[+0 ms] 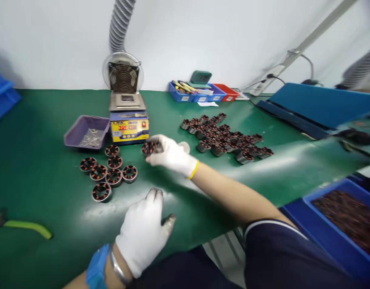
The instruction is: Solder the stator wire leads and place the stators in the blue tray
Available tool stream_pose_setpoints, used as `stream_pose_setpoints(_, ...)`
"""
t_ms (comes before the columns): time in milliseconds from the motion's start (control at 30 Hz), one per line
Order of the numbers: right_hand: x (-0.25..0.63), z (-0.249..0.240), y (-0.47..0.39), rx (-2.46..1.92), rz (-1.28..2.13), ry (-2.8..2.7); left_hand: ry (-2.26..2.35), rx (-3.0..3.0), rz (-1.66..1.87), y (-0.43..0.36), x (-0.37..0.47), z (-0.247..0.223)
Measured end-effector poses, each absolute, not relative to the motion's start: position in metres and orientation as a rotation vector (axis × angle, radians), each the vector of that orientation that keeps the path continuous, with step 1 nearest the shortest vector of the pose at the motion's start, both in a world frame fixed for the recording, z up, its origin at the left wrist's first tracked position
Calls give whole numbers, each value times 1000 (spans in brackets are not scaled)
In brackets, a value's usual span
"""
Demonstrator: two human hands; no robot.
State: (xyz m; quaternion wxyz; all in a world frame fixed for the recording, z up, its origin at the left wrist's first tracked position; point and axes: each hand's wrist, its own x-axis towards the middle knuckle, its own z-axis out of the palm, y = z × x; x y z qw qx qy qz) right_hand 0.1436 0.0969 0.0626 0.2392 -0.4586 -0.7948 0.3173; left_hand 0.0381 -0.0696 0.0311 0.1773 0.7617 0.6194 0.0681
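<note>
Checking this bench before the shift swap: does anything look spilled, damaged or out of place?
Nothing stands out. The right hand holds one wound coil, the left hand rests on the green mat, and other coils sit in two loose groups.

Tray (73, 134) left of solder pot (129, 120)

Both hands wear white knit gloves. The left hand (144, 233) has a glove whose fingertips (155, 195) are stained dark grey, the thumb tip soiled likewise. At its wrist sit a silver metal bangle (118, 268) and, just behind it, a bright blue wrist strap (97, 268). The right hand (172, 155) has a cleaner glove, edged at the cuff with a narrow yellow band (193, 170). The right forearm is bare up to a short dark navy sleeve (271, 245), trimmed near its hem with a thin pale line. The same dark navy cloth covers the torso at the bottom of the view.
</note>
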Motion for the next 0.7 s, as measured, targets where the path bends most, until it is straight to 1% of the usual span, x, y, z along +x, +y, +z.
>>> stream_pose_setpoints(67, 148, 36, 72, -1179, 1060, -2100, 1688, 2170, 187, -72, 40, 30)
stream_pose_setpoints(133, 144, 24, 57, -1132, 1136, -2118, 1660, 2157, 179, -73, 41, 30)
stream_pose_setpoints(200, 139, 23, 52, -1071, 1173, -2191, 1677, 2133, 161, -71, 41, 30)
stream_pose_setpoints(300, 147, 35, 53, -926, 1198, -2218, 1702, 2143, 142, -66, 41, 29)
stream_pose_setpoints(333, 157, 40, 56, -905, 1141, -2197, 1705, 2158, 150, -65, 41, 28)
stream_pose_setpoints(400, 187, 48, 65, -1001, 855, -2117, 1745, 2178, 197, -62, 41, 27)
stream_pose_setpoints(467, 226, 51, 81, -1302, 430, -1952, 1830, 2163, 252, -61, 42, 26)
stream_pose_setpoints(533, 264, 50, 100, -1594, 105, -1866, 1912, 2134, 264, -61, 44, 27)
stream_pose_setpoints(600, 292, 45, 115, -1808, -56, -1940, 1977, 2117, 227, -63, 44, 29)
stream_pose_setpoints(700, 309, 34, 123, -1915, -197, -2160, 2057, 2119, 233, -64, 41, 31)
